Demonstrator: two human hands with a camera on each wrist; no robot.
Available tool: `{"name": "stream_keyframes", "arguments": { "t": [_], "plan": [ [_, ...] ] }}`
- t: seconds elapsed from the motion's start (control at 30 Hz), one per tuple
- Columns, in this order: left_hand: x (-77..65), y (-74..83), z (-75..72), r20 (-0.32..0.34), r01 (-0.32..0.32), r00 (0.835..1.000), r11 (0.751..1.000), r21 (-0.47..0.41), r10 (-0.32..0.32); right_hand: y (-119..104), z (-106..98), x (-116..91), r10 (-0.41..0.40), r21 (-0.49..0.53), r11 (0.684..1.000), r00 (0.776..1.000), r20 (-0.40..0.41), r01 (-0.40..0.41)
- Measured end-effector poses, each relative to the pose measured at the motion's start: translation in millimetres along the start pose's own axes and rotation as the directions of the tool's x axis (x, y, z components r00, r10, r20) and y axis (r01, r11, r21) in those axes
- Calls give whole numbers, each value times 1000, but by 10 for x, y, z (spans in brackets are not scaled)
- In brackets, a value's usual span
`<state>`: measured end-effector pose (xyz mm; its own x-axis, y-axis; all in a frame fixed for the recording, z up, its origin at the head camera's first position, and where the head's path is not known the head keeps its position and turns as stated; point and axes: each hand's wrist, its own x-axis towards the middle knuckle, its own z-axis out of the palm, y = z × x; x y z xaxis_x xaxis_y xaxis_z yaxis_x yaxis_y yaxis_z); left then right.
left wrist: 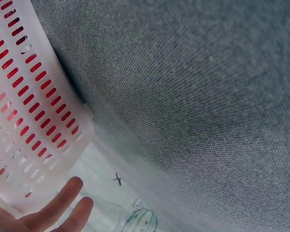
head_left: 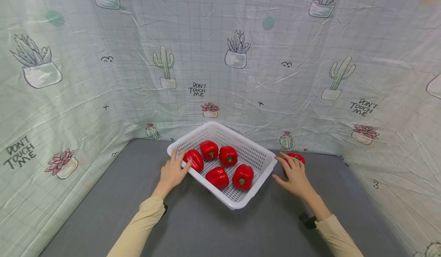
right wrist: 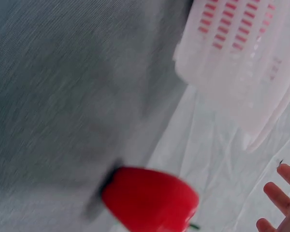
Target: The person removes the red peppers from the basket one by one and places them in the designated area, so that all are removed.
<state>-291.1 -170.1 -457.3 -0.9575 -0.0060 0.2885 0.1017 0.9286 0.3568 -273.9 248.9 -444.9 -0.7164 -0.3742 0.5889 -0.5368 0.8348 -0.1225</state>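
A white perforated plastic basket [head_left: 237, 134] sits at an angle on the grey surface, holding several red bell peppers [head_left: 228, 156]. My left hand [head_left: 172, 171] is at the basket's left rim with its fingers spread; in the left wrist view two extended fingers [left wrist: 63, 205] show beside the basket's end. Near the basket's right corner is my right hand [head_left: 294, 176], fingers apart and extended, holding nothing. Whether its fingertips touch the rim I cannot tell. Another red bell pepper [right wrist: 150, 199] lies outside the basket, partly hidden behind the right hand in the head view.
A grey cloth-like surface [head_left: 203, 230] spreads under the basket. Pale hanging sheeting [head_left: 220, 81], printed with potted cacti and words, encloses the back and both sides. Its back part comes down close behind the basket.
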Motion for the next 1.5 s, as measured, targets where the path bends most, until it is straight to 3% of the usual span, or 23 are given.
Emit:
{"name": "stream_keyframes", "arguments": {
  "t": [0.3, 0.87, 1.5],
  "plan": [
    [-6, 0, 13, 3, 2, 1000, 1000, -2, -2, -297, 34, 93, -51, 26, 998, 999, 5, 50],
    [-4, -3, 17, 4, 3, 1000, 1000, -7, -3, -752, 157, 351, -137, 133, 983, 986, 99, 123],
    [11, -8, -4, -3, -6, 1000, 1000, 4, 6, -1083, 267, 600, -207, 161, 971, 958, 199, 176]
  ]
}}
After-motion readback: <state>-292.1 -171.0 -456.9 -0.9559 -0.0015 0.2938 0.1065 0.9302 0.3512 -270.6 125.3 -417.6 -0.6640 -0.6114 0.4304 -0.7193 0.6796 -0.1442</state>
